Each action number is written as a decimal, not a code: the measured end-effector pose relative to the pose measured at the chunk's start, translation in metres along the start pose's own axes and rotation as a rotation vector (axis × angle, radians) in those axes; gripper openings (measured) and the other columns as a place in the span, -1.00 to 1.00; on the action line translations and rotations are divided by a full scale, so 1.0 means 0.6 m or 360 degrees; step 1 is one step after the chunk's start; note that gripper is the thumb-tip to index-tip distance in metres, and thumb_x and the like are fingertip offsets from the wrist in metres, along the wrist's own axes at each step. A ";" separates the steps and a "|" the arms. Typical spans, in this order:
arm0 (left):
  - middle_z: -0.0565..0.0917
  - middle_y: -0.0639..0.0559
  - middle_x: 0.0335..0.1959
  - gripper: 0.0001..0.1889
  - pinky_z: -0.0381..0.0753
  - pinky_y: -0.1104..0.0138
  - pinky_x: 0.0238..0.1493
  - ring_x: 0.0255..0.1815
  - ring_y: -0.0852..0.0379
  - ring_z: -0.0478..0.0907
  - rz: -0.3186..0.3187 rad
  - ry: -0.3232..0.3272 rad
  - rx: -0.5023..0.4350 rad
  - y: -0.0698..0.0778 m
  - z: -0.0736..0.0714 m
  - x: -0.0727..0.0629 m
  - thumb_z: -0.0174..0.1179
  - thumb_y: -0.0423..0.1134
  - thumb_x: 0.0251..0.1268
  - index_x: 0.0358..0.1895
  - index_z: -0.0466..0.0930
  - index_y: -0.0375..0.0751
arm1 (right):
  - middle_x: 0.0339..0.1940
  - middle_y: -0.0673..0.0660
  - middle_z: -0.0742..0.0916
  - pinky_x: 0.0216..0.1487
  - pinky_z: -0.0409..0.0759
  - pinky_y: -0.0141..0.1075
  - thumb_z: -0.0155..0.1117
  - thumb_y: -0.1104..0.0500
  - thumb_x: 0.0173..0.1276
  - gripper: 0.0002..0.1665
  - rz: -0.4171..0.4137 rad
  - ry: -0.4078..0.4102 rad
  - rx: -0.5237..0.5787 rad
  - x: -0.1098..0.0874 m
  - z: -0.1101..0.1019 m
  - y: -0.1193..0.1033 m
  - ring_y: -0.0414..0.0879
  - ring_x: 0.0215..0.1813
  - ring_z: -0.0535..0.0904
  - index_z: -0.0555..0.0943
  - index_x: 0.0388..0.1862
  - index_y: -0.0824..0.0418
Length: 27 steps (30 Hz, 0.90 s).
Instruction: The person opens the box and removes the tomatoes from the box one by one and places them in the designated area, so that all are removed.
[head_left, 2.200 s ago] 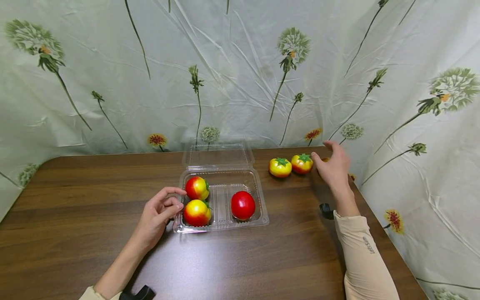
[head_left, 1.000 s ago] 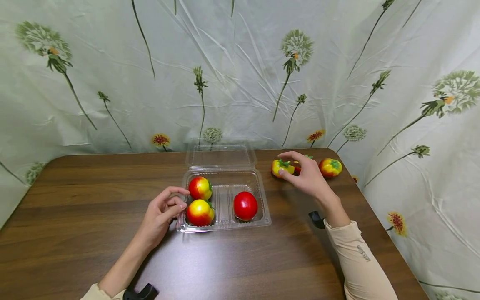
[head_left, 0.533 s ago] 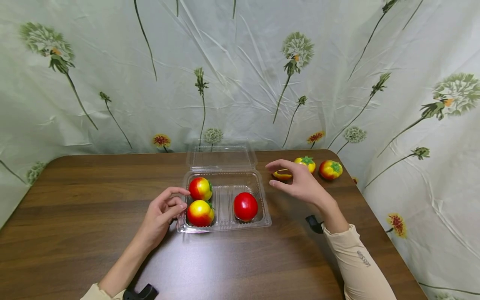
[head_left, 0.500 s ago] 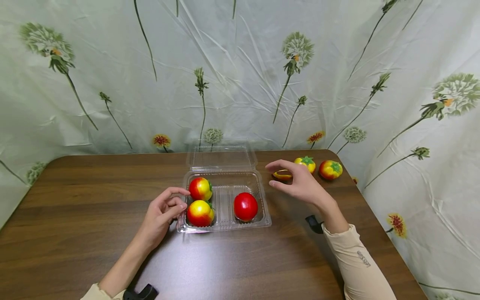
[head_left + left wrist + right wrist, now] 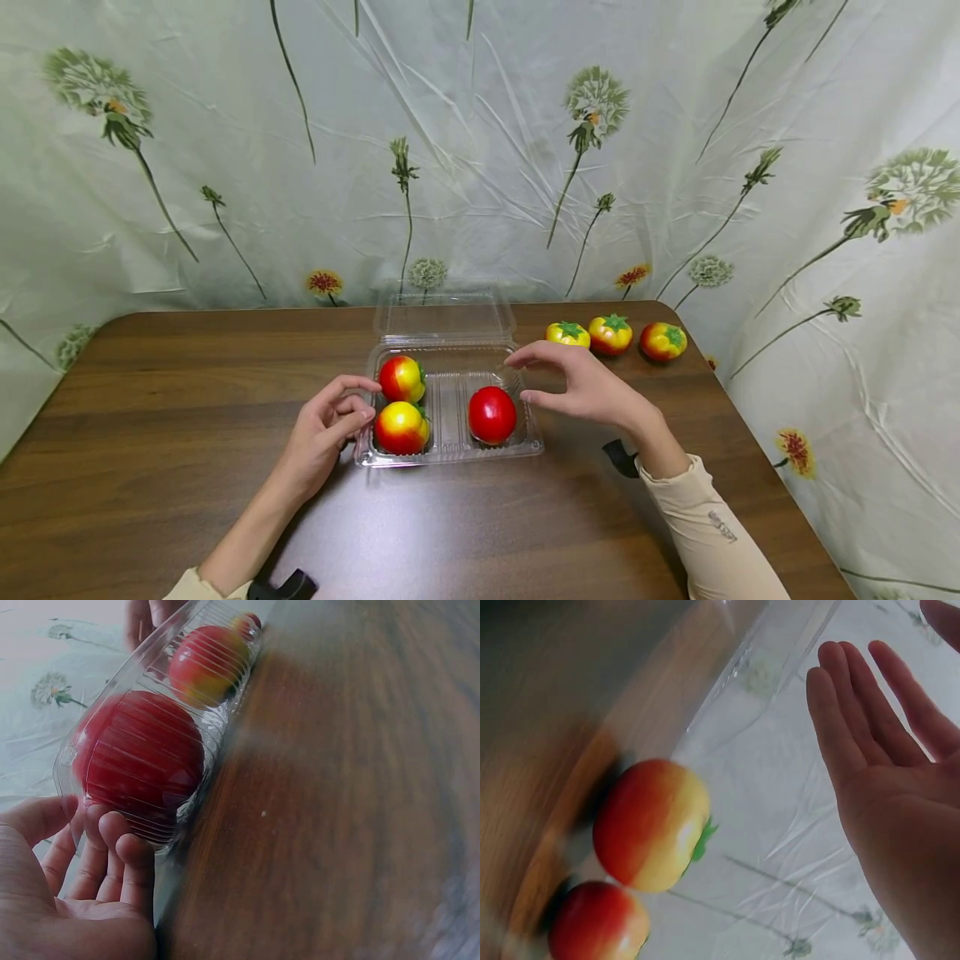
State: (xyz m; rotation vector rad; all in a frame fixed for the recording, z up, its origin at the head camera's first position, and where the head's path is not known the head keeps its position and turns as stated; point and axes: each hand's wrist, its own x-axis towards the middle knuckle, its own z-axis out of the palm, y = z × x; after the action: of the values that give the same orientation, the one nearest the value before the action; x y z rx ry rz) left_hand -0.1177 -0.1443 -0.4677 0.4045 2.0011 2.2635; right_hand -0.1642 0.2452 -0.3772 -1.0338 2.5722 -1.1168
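A clear plastic clamshell container (image 5: pixel 446 454) stands on the table, its lid (image 5: pixel 444 315) folded back. On its left side lie two red-and-yellow tomato-like fruits, one behind (image 5: pixel 402 379) and one in front (image 5: pixel 402 427). A glossy red fruit (image 5: pixel 492 415) sits on its right side. My left hand (image 5: pixel 322 429) holds the container's left rim between thumb and fingers, as the left wrist view shows. My right hand (image 5: pixel 588 387) hovers by the right rim with nothing in it. Its fingers (image 5: pixel 889 705) are extended, the thumb apart, near the red fruit.
Three more red-and-yellow fruits with green leafy caps, a left one (image 5: pixel 567 334), a middle one (image 5: pixel 611 333) and a right one (image 5: pixel 663 342), stand at the back right of the brown wooden table (image 5: pixel 187 375). Behind hangs a flower-print curtain (image 5: pixel 480 167).
From the fruits at the back right, my right hand has moved left and nearer, to the container's right rim, uncovering those fruits. The left hand stays at the left rim.
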 end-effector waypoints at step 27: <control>0.65 0.08 -0.41 -0.71 0.51 0.37 -0.53 -0.48 0.11 0.44 0.0041 -0.0013 -0.0018 -0.002 0.001 0.000 0.14 -0.48 0.54 0.22 0.45 -0.46 | 0.37 0.14 0.65 0.46 0.52 -0.04 0.60 0.21 0.25 -0.21 0.0003 -0.0238 -0.0531 0.011 0.063 -0.056 0.03 0.41 0.55 0.52 0.46 0.23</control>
State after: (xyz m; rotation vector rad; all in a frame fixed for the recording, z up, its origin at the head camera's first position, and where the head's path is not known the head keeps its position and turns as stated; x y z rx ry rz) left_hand -0.1178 -0.1432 -0.4688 0.4404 1.9901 2.2831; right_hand -0.1368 0.2025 -0.3799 -1.1314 2.6892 -0.5925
